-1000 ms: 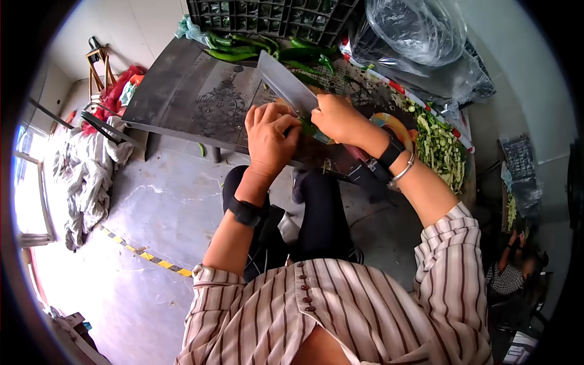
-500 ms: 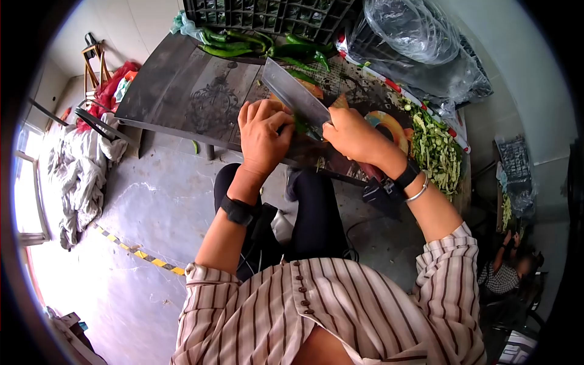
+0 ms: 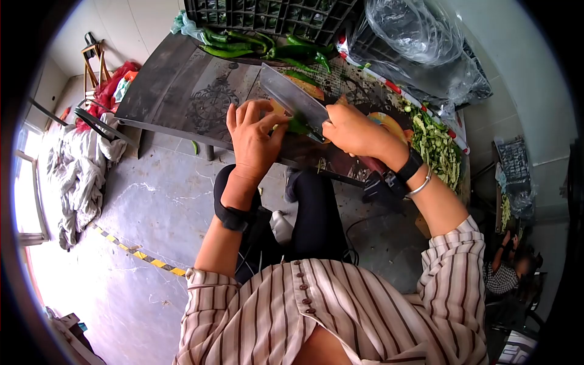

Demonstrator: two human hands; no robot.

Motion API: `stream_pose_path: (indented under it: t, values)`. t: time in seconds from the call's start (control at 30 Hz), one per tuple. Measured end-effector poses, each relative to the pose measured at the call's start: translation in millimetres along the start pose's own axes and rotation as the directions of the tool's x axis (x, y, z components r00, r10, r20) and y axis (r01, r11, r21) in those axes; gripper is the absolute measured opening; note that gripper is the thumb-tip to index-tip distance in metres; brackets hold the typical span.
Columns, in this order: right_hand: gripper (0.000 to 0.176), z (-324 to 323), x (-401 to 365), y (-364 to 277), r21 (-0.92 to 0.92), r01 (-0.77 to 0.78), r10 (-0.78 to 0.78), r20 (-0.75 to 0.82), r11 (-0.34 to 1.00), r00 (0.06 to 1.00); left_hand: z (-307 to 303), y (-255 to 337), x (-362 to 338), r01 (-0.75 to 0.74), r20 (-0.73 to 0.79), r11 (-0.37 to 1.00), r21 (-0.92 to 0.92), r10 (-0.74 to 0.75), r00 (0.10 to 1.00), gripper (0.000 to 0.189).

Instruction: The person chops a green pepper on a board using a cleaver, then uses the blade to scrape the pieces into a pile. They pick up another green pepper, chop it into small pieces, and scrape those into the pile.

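My right hand [image 3: 359,131] is closed round the handle of a cleaver [image 3: 292,91], whose broad blade slants up and to the left over the table. A green chili pepper [image 3: 298,126] lies beside the blade, partly covered by it and blurred. At its left end, my left hand [image 3: 254,134] pinches the pepper between thumb and fingers, while the other fingers are raised. Whole green peppers [image 3: 228,45] lie along the far edge of the table. Sliced pepper [image 3: 435,146] is heaped to the right of my right hand.
The dark patterned table [image 3: 176,97] carries scattered seeds and scraps. A black plastic crate [image 3: 267,15] stands behind the peppers, with clear plastic bags [image 3: 420,36] at the back right. Crumpled cloth [image 3: 79,170] lies on the floor at left. Another person [image 3: 505,274] sits at far right.
My left hand has shifted slightly left, and its fingers have lifted and spread a little. The cleaver and my right hand have moved only slightly, and more of the pepper shows.
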State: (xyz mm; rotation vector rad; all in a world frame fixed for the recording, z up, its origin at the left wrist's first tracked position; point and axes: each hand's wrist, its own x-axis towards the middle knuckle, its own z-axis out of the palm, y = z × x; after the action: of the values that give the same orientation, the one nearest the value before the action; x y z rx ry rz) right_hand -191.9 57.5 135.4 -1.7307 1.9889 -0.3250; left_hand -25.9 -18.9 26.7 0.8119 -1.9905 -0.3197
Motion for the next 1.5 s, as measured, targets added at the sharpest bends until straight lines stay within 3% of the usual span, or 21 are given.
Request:
stream_pose_path:
  t: [0.13,0.2,0.3,0.37,0.4,0.43,0.47,0.5,0.53,0.63,0.7,0.73,0.77,0.87,0.93,0.97,1.03,1.17,1.5]
  values:
    - [0.025,2.3,5.1,5.8,0.013,-0.001,0.0,0.043,1.0,0.999,3.1,-3.3,-3.2,0.014,0.017,1.0,-0.02,-0.013,1.0,0.013]
    - [0.026,3.6,4.1,-3.4,-0.06,-0.02,0.018,-0.021,0.998,1.0,4.7,-5.5,-4.2,0.0,0.02,0.999,-0.035,0.0,1.0,0.009]
    - [0.025,6.4,7.1,-1.8,-0.025,-0.062,0.061,-0.015,0.998,0.998,7.9,-7.3,-2.1,0.008,0.005,0.999,-0.046,-0.008,1.0,0.009]
    - [0.023,7.5,4.1,-2.2,-0.19,0.075,-0.07,0.034,0.979,0.997,9.8,-8.3,-1.1,0.002,0.008,0.998,-0.058,-0.001,1.0,0.009]
    - [0.021,15.4,8.7,5.4,-0.423,0.317,-0.379,-0.07,0.849,0.923,10.1,-7.6,-1.3,0.011,0.013,0.998,-0.062,-0.01,1.0,0.009]
    - [0.021,16.6,10.3,15.0,-0.426,0.314,-0.382,-0.083,0.849,0.92,10.1,-7.1,-2.0,-0.003,0.008,0.998,-0.06,0.003,1.0,0.009]
    - [0.022,9.7,10.7,3.9,-0.259,0.153,-0.169,-0.04,0.954,0.985,9.5,-7.7,-1.4,-0.006,0.008,0.998,-0.064,0.007,1.0,0.01]
    - [0.022,3.4,10.9,-6.3,-0.095,-0.035,0.039,0.046,0.995,0.998,7.8,-8.4,-0.7,-0.006,0.007,0.998,-0.066,0.006,1.0,0.01]
    - [0.023,-1.0,10.6,-11.7,-0.053,-0.158,0.163,0.132,0.986,0.978,7.9,-8.7,-1.6,-0.012,0.004,0.998,-0.058,0.013,1.0,0.011]
    - [0.022,5.0,11.2,-8.2,-0.146,-0.102,0.109,0.046,0.984,0.993,10.5,-9.1,-3.9,-0.007,-0.018,0.998,-0.063,0.006,1.0,0.011]
    - [0.021,9.6,14.4,-2.3,-0.218,0.09,-0.077,0.066,0.972,0.995,10.0,-6.0,-9.9,0.005,-0.011,0.997,-0.082,-0.006,1.0,0.01]
    - [0.022,19.0,21.2,-5.4,-0.022,-0.035,0.033,-0.096,0.999,0.995,8.9,-6.4,-9.7,-0.01,-0.001,0.997,-0.082,0.01,1.0,0.01]
    - [0.023,28.3,31.1,-2.5,-0.123,0.049,-0.073,-0.191,0.991,0.979,7.3,-8.1,-2.3,-0.03,-0.016,0.997,-0.07,0.029,0.999,0.01]
    - [0.024,34.4,46.8,2.4,-0.127,0.104,-0.128,-0.2,0.987,0.971,6.1,-10.4,-2.7,-0.03,-0.005,0.996,-0.08,0.029,1.0,0.01]
    - [0.026,28.6,48.4,18.0,-0.032,0.076,-0.082,-0.233,0.997,0.969,7.7,-6.7,-0.8,-0.022,-0.043,0.995,-0.098,0.018,0.999,0.011]
    - [0.026,20.1,43.1,15.6,-0.057,0.08,-0.091,-0.23,0.995,0.969,6.7,-6.5,-0.7,-0.022,-0.043,0.996,-0.087,0.019,0.999,0.01]
    - [0.024,13.1,26.6,12.0,0.097,-0.035,0.05,-0.157,0.995,0.986,7.8,-6.7,-2.7,-0.005,-0.044,0.997,-0.075,0.001,0.999,0.009]
    - [0.022,4.4,-0.9,-4.8,0.039,0.077,-0.068,-0.195,0.996,0.979,7.9,-9.2,-3.9,-0.001,-0.014,0.995,-0.099,-0.001,1.0,0.008]
    - [0.024,13.1,-0.1,2.4,-0.019,0.036,-0.038,-0.09,0.999,0.995,8.3,-9.7,-4.1,-0.002,-0.01,0.995,-0.101,0.001,1.0,0.009]
